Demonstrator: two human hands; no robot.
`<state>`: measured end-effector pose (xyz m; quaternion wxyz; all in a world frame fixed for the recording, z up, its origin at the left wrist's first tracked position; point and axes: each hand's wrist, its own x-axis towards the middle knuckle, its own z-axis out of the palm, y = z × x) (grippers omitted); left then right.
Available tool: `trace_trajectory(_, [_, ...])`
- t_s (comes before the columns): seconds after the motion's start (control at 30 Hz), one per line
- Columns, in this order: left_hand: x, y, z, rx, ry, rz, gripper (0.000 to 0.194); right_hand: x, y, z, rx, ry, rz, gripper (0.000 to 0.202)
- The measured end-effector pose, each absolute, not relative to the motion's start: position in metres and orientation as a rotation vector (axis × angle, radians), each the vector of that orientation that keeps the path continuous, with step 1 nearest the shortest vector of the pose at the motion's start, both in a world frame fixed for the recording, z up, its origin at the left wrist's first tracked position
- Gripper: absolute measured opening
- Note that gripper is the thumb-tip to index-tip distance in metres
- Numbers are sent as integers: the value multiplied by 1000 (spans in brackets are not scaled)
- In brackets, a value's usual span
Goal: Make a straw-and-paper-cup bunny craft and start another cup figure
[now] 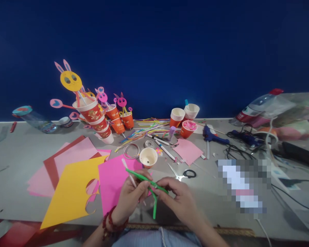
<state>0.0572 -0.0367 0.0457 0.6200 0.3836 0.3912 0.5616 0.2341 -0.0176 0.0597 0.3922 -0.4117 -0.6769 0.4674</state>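
Pipe cleaner (139,176), green, count unclear, was pinched in left grip (132,193), with one white stick (131,177), and right grip (179,195); one cup (145,155) stood at their twelve o'clock, one pair of scissors (180,177) at two.

With 12 o'clock straight ahead, the left forearm (94,237) reaches in from 7 o'clock and the right forearm (211,236) from 5. The left hand (133,192) points toward 1, thumb pressed down against curled fingers. The right hand (179,197) points toward 10, its thumb and index finger pinched together. Both hands work close together, fingertips near one another.
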Motion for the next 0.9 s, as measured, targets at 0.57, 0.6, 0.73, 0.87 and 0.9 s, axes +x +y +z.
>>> trace_trajectory(0.57, [66,-35,50,1119,989,1374,13,241,-14,70,-1003,-1829,1086,19])
trace_trajectory(0.6, [67,-36,49,1102,972,1379,14,242,-14,71,-994,-1839,1096,21])
trace_trajectory(0.73, [70,-37,45,1005,959,1356,18,243,-13,71,-994,-1862,1103,25])
trace_trajectory(0.87, [76,-37,43,961,1009,1350,26,241,-14,64,-975,-1890,1030,26])
trace_trajectory(0.9, [77,-37,41,942,1029,1350,29,240,-14,61,-968,-1902,989,25])
